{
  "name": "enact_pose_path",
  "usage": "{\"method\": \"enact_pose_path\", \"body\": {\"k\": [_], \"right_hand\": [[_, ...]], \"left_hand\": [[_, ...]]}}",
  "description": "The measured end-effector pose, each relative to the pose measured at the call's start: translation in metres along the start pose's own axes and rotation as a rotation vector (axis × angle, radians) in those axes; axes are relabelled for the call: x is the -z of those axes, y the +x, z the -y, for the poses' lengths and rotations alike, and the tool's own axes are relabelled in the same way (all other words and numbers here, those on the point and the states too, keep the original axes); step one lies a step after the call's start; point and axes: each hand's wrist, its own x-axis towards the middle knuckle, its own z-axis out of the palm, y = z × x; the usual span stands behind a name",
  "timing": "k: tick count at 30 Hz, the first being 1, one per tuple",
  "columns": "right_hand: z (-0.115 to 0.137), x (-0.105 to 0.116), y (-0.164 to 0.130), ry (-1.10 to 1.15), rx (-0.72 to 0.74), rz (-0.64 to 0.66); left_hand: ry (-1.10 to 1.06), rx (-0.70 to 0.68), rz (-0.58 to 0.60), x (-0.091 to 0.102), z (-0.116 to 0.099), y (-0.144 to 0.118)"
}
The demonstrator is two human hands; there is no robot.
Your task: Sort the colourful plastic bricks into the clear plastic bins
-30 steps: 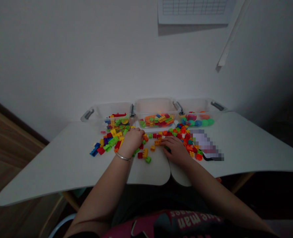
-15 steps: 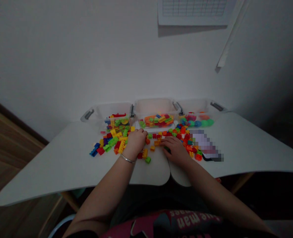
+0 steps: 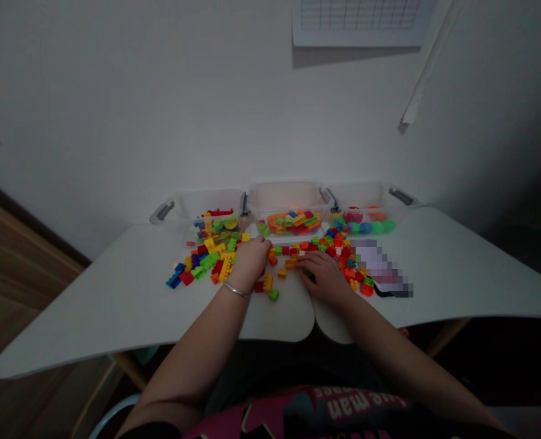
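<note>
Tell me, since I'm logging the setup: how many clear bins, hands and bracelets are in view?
Clear bins: 3, the left bin, the middle bin and the right bin
Hands: 2, the left hand and the right hand
Bracelets: 1, the bracelet on the left wrist
Total: 6

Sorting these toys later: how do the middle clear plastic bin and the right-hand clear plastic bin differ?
The middle clear plastic bin holds blocky orange, green and red bricks; the right-hand clear plastic bin holds rounded green, blue and pink pieces. The middle one stands nearer the left hand. Both are open-topped with grey handles.
</note>
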Motion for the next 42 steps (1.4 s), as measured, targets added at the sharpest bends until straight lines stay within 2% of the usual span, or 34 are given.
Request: {"method": "enact_pose_path", "body": {"k": [7, 15, 19, 24, 27, 30, 33, 35, 38, 42], "right_hand": [[0.001, 0.001, 0.0, 0.0, 0.001, -0.001], [0.001, 0.001, 0.0, 0.0, -0.008, -0.003], [0.001, 0.002, 0.0, 0.006, -0.011, 0.003], [0.002, 0.003, 0.0, 0.005, -0.01, 0.0], [0.003, 0.004, 0.0, 0.01, -0.011, -0.004], [0.003, 0.005, 0.0, 0.006, -0.012, 0.0], [0.003, 0.006, 0.0, 0.004, -0.014, 0.006], [0.003, 0.006, 0.0, 0.006, -0.015, 0.011], [0.002, 0.006, 0.0, 0.008, -0.012, 0.002], [0.001, 0.005, 0.0, 0.015, -0.002, -0.011]], "left_hand": [[0.01, -0.006, -0.043, 0.001, 0.003, 0.002], [-0.123, 0.066, -0.005, -0.003, 0.006, 0.004], [-0.206, 0.057, -0.05, -0.011, 0.012, 0.005], [-0.244, 0.03, -0.112, -0.01, 0.018, 0.005], [-0.359, -0.03, -0.236, -0.006, 0.021, 0.004], [-0.548, -0.116, -0.468, 0.0, 0.02, 0.003], [-0.667, -0.076, -0.722, 0.011, 0.018, 0.008], [-0.687, -0.045, -0.821, 0.02, 0.018, 0.015], [-0.636, -0.038, -0.901, 0.034, 0.02, 0.029], [-0.505, -0.05, -0.857, 0.048, 0.023, 0.047]]}}
